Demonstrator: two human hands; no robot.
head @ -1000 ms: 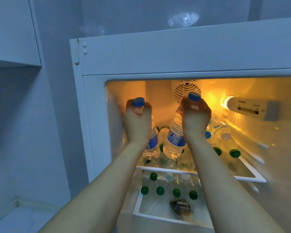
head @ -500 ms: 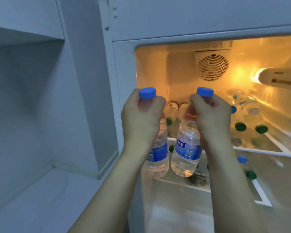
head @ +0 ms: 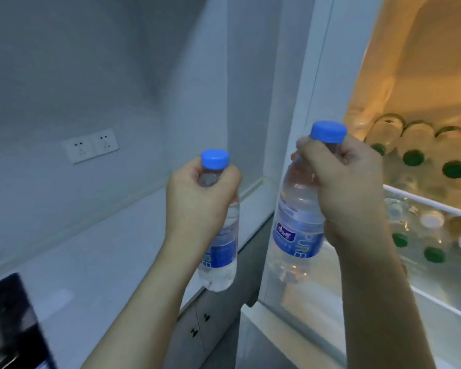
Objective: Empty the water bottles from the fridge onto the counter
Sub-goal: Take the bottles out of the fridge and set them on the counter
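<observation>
The fridge (head: pixel 285 129) fills your view from 12 to 5 o'clock, its door open and its lit inside glowing orange. The pale counter (head: pixel 104 249) runs from 9 toward 6 o'clock, meeting the fridge's side wall near the middle. On the fridge shelf (head: pixel 426 206) at 3 o'clock, green-capped bottles (head: pixel 413 147) lie on their sides, caps toward you, with more on the level below.

Your right hand (head: pixel 349 187), just right of centre, curls its fingers round the neck of a blue-capped water bottle (head: pixel 298 225), which hangs upright in front of the fridge's edge, outside the compartment. Your left hand (head: pixel 197 201), just left of centre, grips a second blue-capped bottle (head: pixel 222 251) by the neck in the same way; it hangs upright in the air over the counter's right end.

A dark appliance (head: pixel 11 323) sits at 8 o'clock on the counter. Two wall sockets (head: pixel 91 145) sit at 10 o'clock.
</observation>
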